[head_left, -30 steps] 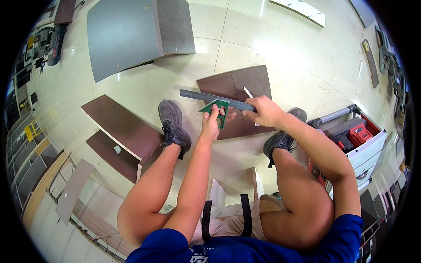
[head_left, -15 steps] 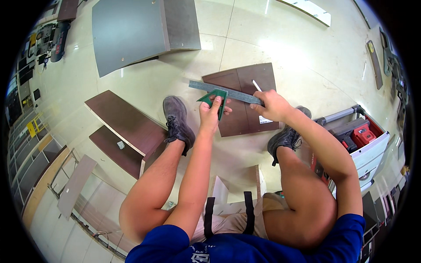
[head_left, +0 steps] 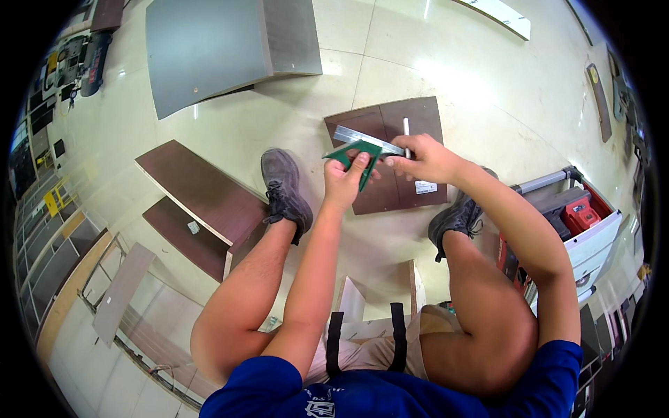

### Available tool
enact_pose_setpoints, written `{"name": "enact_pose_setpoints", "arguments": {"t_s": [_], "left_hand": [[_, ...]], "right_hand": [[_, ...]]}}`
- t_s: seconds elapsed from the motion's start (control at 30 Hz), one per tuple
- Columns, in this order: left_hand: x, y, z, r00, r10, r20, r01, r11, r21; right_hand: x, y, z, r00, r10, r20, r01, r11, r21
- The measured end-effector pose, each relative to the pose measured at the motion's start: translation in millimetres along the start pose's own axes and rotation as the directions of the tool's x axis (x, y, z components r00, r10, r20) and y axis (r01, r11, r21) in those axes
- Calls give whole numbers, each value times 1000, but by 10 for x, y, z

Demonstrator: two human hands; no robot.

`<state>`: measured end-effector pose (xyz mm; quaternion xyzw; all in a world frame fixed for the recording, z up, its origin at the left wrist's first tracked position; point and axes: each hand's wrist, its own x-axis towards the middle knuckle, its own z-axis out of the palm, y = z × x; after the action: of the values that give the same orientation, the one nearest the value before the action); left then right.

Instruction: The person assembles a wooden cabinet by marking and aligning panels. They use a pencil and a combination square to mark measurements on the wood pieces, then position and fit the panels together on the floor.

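Note:
My left hand (head_left: 343,182) is closed around the green head of a combination square (head_left: 364,148), its thumb lying on the head. The square's steel rule (head_left: 354,136) slants from upper left down toward my right hand (head_left: 428,159). A white pen (head_left: 406,127) stands up between the bent fingers of my right hand, whose thumb side is at the rule's right end. Whether those fingers also grip the rule is hard to see. Below both hands lies a dark brown board (head_left: 376,202) with a line across it and a white label (head_left: 426,187).
An open tool case (head_left: 585,244) holding a red-and-black tool (head_left: 580,214) stands at my right. Brown joined panels (head_left: 198,188) lie by my left foot. A large grey panel piece (head_left: 205,56) sits farther off. Pale-edged boards (head_left: 416,285) stand between my legs.
My left hand has moved slightly right with the square, and the two hands are closer together. Less rule shows left of the green head. The white pen is now more upright.

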<state>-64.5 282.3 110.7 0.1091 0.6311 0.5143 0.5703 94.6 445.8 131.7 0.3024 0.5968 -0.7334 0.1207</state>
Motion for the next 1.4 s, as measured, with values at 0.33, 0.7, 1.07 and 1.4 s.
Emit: {"name": "enact_pose_setpoints", "arguments": {"t_s": [0.33, 0.7, 1.07, 1.4], "left_hand": [[-41, 40, 78, 998, 64, -15, -64, 998, -5], [-54, 100, 97, 996, 89, -31, -89, 996, -1], [-51, 124, 96, 995, 97, -32, -96, 995, 35], [-58, 116, 83, 994, 102, -47, -101, 995, 21]], "right_hand": [[53, -209, 13, 988, -107, -111, 51, 906, -420], [108, -73, -3, 963, -200, -178, 128, 928, -351], [100, -114, -12, 957, -136, -256, 7, 893, -450], [93, -167, 42, 943, -92, -319, -81, 869, -489]]}}
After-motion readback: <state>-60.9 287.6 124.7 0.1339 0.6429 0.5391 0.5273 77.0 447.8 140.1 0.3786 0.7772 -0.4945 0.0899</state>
